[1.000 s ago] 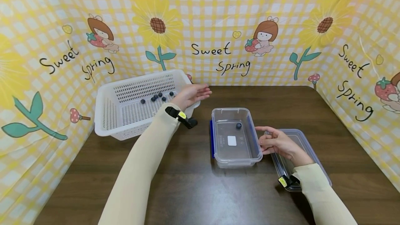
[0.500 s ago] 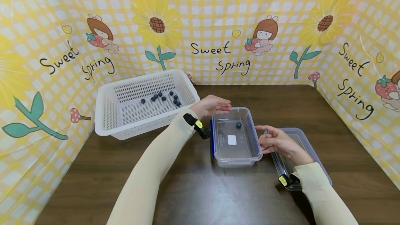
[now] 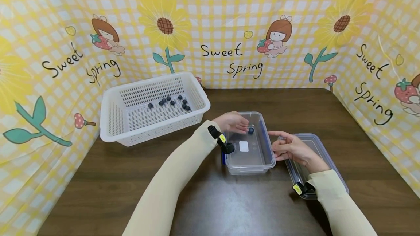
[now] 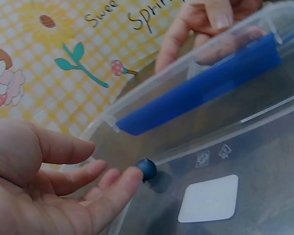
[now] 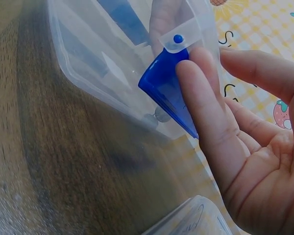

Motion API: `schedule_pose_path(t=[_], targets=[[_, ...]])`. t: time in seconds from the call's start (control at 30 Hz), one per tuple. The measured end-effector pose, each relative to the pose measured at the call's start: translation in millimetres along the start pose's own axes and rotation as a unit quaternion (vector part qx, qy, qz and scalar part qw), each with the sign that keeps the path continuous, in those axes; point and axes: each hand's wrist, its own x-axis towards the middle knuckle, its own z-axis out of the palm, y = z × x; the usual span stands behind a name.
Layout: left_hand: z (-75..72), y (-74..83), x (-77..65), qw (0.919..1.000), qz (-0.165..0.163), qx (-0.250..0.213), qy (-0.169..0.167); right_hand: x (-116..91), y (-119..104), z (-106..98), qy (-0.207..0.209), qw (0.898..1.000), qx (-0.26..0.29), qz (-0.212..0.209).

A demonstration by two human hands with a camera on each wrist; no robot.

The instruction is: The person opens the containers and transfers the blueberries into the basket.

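Note:
A clear plastic food container (image 3: pixel 251 161) with blue side latches stands mid-table, and a blueberry (image 3: pixel 251 130) lies on its bottom. My left hand (image 3: pixel 233 122) reaches over its left rim. In the left wrist view the fingers are loosely bent, and one fingertip (image 4: pixel 134 176) overlaps the edge of the blueberry; nothing shows within the hand. At the container's right side, my right hand (image 3: pixel 292 152) holds the blue latch (image 5: pixel 169 83) between thumb and finger, with the index finger stretched along the rim.
A white perforated basket (image 3: pixel 154 132) with several blueberries (image 3: pixel 168 98) stands at the back left. Right of the container, partly under my right hand, lies a clear lid (image 3: pixel 315 145) on the dark wooden table (image 3: pixel 210 203). Checked cloth (image 3: pixel 213 28) hangs behind.
My left hand has moved right and toward me, from the basket's right end to over the container. The right hand stays on the container's side, and the blueberry inside has not moved.

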Motion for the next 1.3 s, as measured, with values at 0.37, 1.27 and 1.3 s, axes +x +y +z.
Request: schedule_pose_path(t=[0.37,1.27,1.3], targets=[[20.9,-0.7,-4.7,0.9988,-0.046,0.01,-0.01,-0.4,0.4,-1.5,-0.008,1.0,0.005,0.002],[41.1,-12.0,-2.1,0.9976,-0.004,0.015,-0.067,-0.2,1.9,-0.2,-0.008,1.0,0.005,-0.009],[41.4,-11.8,-2.4,0.9977,-0.003,0.016,-0.065,-0.1,1.9,0.1,-0.008,1.0,0.005,-0.009]])
